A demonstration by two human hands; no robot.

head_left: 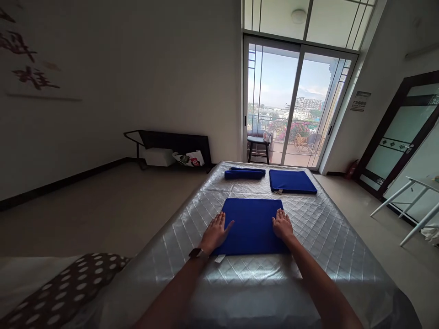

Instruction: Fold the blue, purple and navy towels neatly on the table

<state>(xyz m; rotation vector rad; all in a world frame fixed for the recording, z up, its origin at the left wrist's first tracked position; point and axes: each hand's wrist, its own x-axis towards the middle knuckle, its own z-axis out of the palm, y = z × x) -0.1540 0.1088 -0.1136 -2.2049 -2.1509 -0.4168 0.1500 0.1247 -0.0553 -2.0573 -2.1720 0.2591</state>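
Note:
A flat blue folded cloth (252,228) lies in front of me on a bed-like surface with a silver quilted cover (185,237). My left hand (217,230) rests flat along its left edge, fingers stretched forward and thumb out over the fabric. On the right edge lies my right hand (283,224), also flat with fingers extended. A small white tag pokes out at the cloth's near left corner. Beyond it, on the right, is a second flat blue folded piece (292,181) with a tag. Beside that, to the left, sits a narrower blue folded bundle (244,173).
A brown polka-dot fabric (72,283) is at the lower left. Against the left wall stands a black bench (174,137) with a white box (158,156) and a printed bag (189,158). Sliding glass doors (297,105) are ahead; a white table (423,183) is at right.

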